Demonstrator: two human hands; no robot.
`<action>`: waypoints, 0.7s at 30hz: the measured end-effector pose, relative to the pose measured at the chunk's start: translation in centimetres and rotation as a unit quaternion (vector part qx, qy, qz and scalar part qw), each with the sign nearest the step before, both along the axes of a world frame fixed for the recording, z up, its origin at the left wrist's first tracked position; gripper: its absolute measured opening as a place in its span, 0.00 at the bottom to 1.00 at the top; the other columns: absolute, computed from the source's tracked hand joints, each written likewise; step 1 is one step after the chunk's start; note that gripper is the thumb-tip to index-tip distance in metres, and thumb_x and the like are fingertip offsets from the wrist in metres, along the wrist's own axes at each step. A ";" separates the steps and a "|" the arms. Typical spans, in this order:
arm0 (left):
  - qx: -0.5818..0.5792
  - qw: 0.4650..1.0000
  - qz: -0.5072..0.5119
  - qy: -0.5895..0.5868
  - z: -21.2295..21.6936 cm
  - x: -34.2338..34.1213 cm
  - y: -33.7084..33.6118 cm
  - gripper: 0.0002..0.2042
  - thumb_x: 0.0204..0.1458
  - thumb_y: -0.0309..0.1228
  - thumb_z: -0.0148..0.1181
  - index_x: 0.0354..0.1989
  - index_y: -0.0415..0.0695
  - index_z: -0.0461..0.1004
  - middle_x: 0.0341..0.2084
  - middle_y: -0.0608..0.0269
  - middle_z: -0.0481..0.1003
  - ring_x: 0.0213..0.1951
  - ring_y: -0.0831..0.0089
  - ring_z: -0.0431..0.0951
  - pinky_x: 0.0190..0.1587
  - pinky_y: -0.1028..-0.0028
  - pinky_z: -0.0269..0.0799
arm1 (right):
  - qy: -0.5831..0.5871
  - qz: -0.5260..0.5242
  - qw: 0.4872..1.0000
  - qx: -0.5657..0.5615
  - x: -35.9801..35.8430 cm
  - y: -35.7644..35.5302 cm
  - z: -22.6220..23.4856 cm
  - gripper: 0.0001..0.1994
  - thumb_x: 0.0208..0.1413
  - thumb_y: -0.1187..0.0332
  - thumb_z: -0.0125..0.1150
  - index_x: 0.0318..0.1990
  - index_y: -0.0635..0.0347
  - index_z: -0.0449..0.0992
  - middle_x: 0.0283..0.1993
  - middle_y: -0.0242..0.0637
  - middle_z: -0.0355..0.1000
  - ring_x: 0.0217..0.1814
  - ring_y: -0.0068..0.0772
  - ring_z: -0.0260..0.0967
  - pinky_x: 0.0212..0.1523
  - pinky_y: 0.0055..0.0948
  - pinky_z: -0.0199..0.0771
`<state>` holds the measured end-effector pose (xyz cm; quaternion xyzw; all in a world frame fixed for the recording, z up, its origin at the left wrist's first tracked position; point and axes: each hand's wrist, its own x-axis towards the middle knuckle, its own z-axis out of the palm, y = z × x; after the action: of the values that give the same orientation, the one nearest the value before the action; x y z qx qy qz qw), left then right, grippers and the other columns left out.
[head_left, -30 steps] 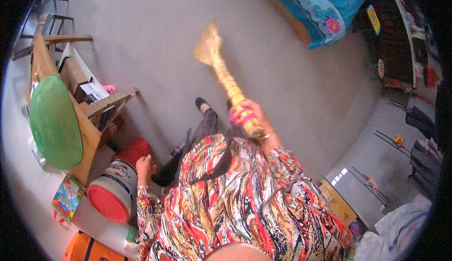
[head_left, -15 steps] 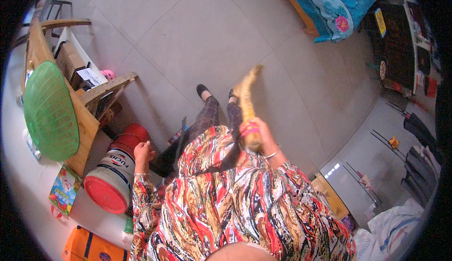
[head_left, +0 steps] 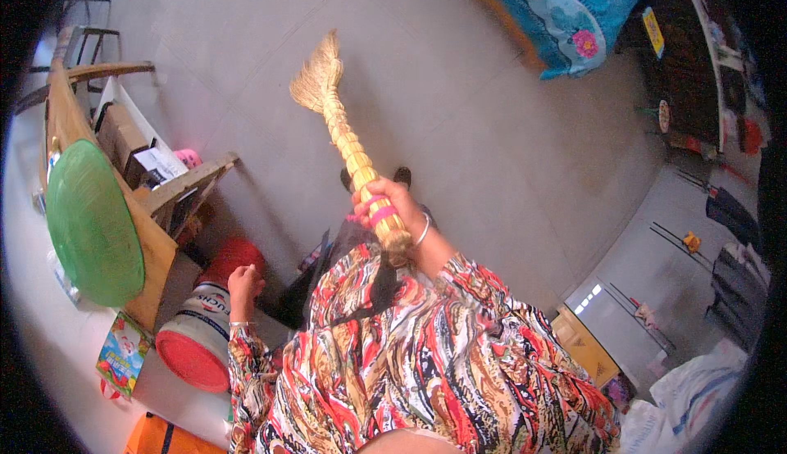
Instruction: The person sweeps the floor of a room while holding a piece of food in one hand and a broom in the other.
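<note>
My right hand [head_left: 393,202] is wrapped round the handle of a short straw hand broom [head_left: 351,151], just over a pink band near its butt end. The broom is raised in front of me, its fanned bristles pointing away and slightly left, above the floor. My left hand [head_left: 243,284] hangs at my left side with its fingers loosely curled in, and I see nothing in it. Closest to that hand is a white bucket [head_left: 206,310] with a red base, lying tilted against a red container [head_left: 236,259].
On the left, a green domed hat [head_left: 94,223] leans on a wooden bench [head_left: 156,270] beside boxes. A colourful bag [head_left: 125,354] and an orange case [head_left: 168,438] lie nearer. A blue flowered cloth [head_left: 566,24] covers furniture at the far right. Grey tiled floor [head_left: 492,167] spreads ahead.
My right hand has swung the broom up and to the left, so its bristles now point far left instead of slightly right. My left hand has dropped slightly nearer to me.
</note>
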<state>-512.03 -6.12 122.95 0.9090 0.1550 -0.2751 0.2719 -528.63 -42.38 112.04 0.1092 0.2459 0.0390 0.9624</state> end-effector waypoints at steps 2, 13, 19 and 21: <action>-0.003 1.000 -0.012 0.002 0.1 0.3 -1.8 0.11 0.56 0.35 0.53 0.32 0.39 0.71 0.20 0.66 0.70 0.17 0.77 0.70 0.18 0.78 0.65 | -0.005 -0.018 0.999 -0.039 -1.7 -1.4 0.4 0.15 0.51 0.69 0.52 0.46 0.62 0.62 0.33 0.42 0.67 0.25 0.33 0.70 0.23 0.32 0.77; -0.033 0.998 0.047 0.026 -0.4 -1.8 -1.4 0.08 0.56 0.32 0.53 0.33 0.39 0.71 0.20 0.64 0.70 0.17 0.73 0.71 0.16 0.77 0.65 | 0.232 -0.077 0.963 -0.114 -18.1 -4.8 -5.6 0.13 0.51 0.66 0.53 0.38 0.69 0.65 0.29 0.44 0.68 0.25 0.34 0.71 0.23 0.31 0.77; -0.067 0.994 0.036 0.077 -2.6 -5.2 -4.2 0.09 0.54 0.32 0.54 0.35 0.37 0.71 0.21 0.62 0.71 0.18 0.73 0.71 0.17 0.74 0.66 | 0.276 -0.060 0.938 -0.202 -16.6 -7.8 -7.8 0.12 0.51 0.66 0.54 0.36 0.68 0.64 0.25 0.42 0.68 0.22 0.34 0.71 0.23 0.33 0.76; -0.065 0.994 0.039 0.083 -3.4 -5.8 -6.3 0.09 0.55 0.32 0.54 0.36 0.37 0.71 0.22 0.61 0.72 0.18 0.72 0.72 0.17 0.75 0.66 | 0.258 -0.039 0.950 -0.169 -14.1 -6.6 -7.6 0.08 0.49 0.71 0.56 0.34 0.63 0.65 0.21 0.37 0.67 0.20 0.36 0.71 0.19 0.36 0.75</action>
<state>-517.83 -12.44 119.56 0.8566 0.1945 -0.3483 0.3272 -542.77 -48.97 104.46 -0.0391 0.4842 -0.0705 0.8713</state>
